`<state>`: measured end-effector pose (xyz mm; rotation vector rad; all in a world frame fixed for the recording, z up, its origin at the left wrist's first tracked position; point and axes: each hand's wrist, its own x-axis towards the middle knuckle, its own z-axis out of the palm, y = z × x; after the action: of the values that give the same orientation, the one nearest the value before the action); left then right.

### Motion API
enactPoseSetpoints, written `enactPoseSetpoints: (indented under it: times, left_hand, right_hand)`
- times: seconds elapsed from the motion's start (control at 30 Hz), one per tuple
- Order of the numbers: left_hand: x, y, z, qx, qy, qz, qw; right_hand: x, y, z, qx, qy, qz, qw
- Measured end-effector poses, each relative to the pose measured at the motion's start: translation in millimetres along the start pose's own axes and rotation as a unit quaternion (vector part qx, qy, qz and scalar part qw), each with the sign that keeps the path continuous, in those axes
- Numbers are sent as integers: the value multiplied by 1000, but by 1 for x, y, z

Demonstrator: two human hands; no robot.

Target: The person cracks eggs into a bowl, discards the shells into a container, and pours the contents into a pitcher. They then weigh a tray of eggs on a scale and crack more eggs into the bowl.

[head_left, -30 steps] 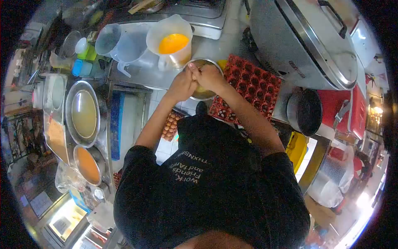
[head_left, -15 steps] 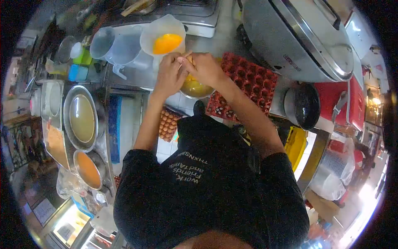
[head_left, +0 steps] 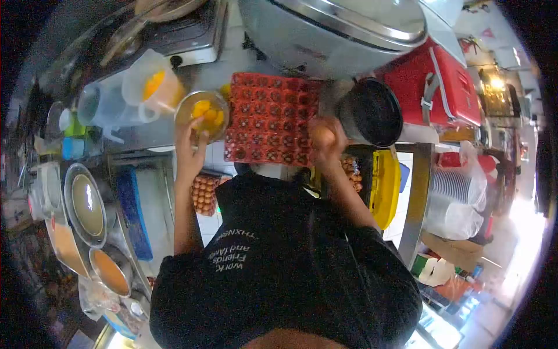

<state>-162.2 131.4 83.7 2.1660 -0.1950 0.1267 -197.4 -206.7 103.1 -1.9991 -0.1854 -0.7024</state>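
My left hand [head_left: 193, 139] is at the near rim of a metal bowl [head_left: 181, 109], its thumb and fingers apart and reaching over the edge. Several egg yolks [head_left: 208, 114] lie in the bowl. To the right, my right hand [head_left: 333, 144] is closed around a rounded brown eggshell [head_left: 323, 137]; blur leaves me unable to tell if it is whole. This hand is over the right edge of a red egg tray [head_left: 272, 119]. Left of the bowl stands a translucent pitcher [head_left: 132, 87] holding orange-yellow liquid egg [head_left: 153, 85].
A black pot [head_left: 371, 113] and a red cooler box [head_left: 447, 87] are at the right. Behind the tray is a large steel cooker [head_left: 325, 41]. Lower down, brown shells [head_left: 351, 170] lie beside a yellow lid [head_left: 386, 189]. A tray of brown eggs [head_left: 203, 195] sits below left.
My hands, together over the bowl before, are now apart. My right hand has moved right across the tray, while my left stays by the bowl. The view has swung right.
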Motion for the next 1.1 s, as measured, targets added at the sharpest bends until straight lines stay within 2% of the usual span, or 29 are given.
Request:
enactPoseSetpoints:
  times: [0.03,0.07,0.13,0.2,0.23,0.27,0.33,0.4,0.43,0.5,0.53,0.57,0.6,0.63,0.67,0.73,0.8,0.83,0.87,0.93,1.03,1.1]
  left_hand:
    - [-10,3,9,-5,-19,-43,999]
    - [-18,10,18,-14,-19,-44,999]
    - [-32,28,41,-29,-17,-46,998]
    - [-47,39,79,-43,100,-93,990]
    - [-55,34,100,-50,165,-117,978]
    - [-68,3,131,-34,287,-145,946]
    - [-85,-57,179,82,376,-276,881]
    - [-90,-110,202,-19,350,-333,876]
    - [-92,-136,203,-173,269,-316,893]
    - [-79,-115,192,-398,191,-340,830]
    - [-87,-57,190,-482,236,-387,750]
    - [-89,-12,184,-489,229,-375,754]
    - [-94,17,181,-491,223,-364,760]
    - [-97,21,185,-512,174,-324,776]
    - [-116,-13,198,-501,213,-342,766]
    - [-140,25,183,-451,170,-350,803]
    - [-175,9,200,-443,175,-347,808]
    - [-194,-3,203,-477,136,-326,805]
    - [-215,5,201,-489,143,-331,794]
    - [-253,24,199,-509,143,-337,779]
    - [-310,41,201,-521,164,-351,760]
    - [-366,4,220,-519,171,-373,750]
  right_hand:
    - [-36,43,-42,-110,25,-79,990]
    - [-56,55,-79,-124,47,-117,984]
    - [-110,81,-136,-219,16,3,976]
    - [-159,116,-181,-378,-74,94,918]
    - [-191,140,-202,-367,-48,129,920]
    - [-230,168,-218,-352,-25,165,921]
    - [-238,189,-220,-249,-58,236,938]
    - [-212,180,-202,-72,-166,295,938]
    - [-192,171,-184,-18,-219,375,901]
    - [-149,152,-125,76,-285,423,856]
    - [-130,139,-98,99,-280,393,870]
    - [-109,125,-70,123,-275,361,883]
    - [-109,130,-52,107,-227,337,907]
    - [-109,134,-33,88,-180,312,929]
    - [-119,157,-23,44,-150,278,948]
    - [-117,147,-31,281,-170,386,862]
    - [-134,115,-46,379,-56,399,833]
    - [-156,125,-50,336,-68,354,870]
    - [-184,140,-58,290,-71,307,904]
    - [-223,128,-86,195,-90,308,927]
    - [-271,109,-122,35,-154,183,970]
    - [-309,102,-124,87,-172,223,956]
